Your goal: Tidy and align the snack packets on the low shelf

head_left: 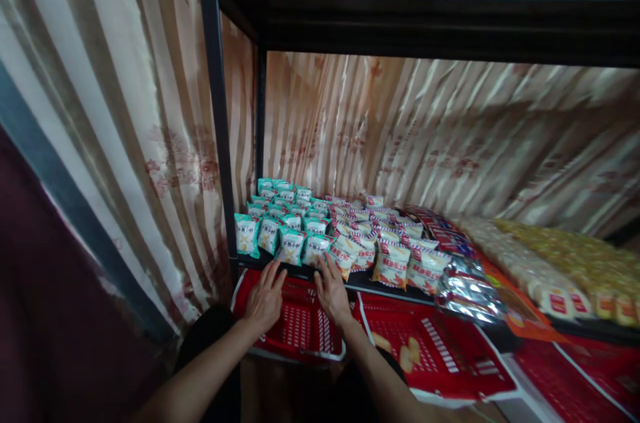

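Both hands reach to the front edge of a black metal shelf [380,284]; the left hand [265,299] lies flat, grip wide and holding nothing; the right hand [333,293], fingers spread, touches small teal snack packets [280,226] standing in rows at the shelf's left end; red plastic baskets [300,326] sit below; red-and-white striped packets [390,243] lie alongside.

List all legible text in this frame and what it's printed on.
"小鱼小虾", only roughly legible: front of the teal snack packets at the shelf edge, by the left hand and right hand.
Red-and-white snack packets: red print, too blurred to read.
Red labels on the biscuit packs: too small to read.
Nothing else readable.
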Demonstrator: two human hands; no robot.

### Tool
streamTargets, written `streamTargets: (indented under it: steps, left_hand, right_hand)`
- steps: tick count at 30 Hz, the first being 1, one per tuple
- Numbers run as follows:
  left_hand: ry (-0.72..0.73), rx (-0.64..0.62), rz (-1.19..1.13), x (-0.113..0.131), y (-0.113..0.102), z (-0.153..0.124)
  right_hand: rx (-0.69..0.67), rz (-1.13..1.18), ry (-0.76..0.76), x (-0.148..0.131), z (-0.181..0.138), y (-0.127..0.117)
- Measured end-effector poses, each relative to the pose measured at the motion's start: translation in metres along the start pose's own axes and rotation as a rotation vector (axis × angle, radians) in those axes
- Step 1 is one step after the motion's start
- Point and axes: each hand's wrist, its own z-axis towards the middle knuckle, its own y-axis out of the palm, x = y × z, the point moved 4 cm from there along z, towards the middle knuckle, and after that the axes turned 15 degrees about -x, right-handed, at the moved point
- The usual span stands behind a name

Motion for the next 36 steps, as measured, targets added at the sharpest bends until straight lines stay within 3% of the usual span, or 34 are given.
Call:
streamTargets:
  steps: [6,10,21,36]
  left_hand:
    - [0.008,0.054,-0.051,0.011,0.009,0.054]
    - [0.011,0.052,-0.066,0.007,0.017,0.068]
    - [0.063,0.020,-0.083,0.008,0.025,0.066]
    - [0.081,-0.006,-0.109,0.008,0.022,0.059]
  right_hand:
    - [-0.013,-0.069,-0.038,-0.001,0.007,-0.004]
    - [-0.027,-0.090,-0.029,0.001,0.012,-0.002]
    - [-0.014,-0.122,-0.006,0.005,0.012,0.011]
    - [0.034,-0.174,-0.080,0.001,0.007,0.010]
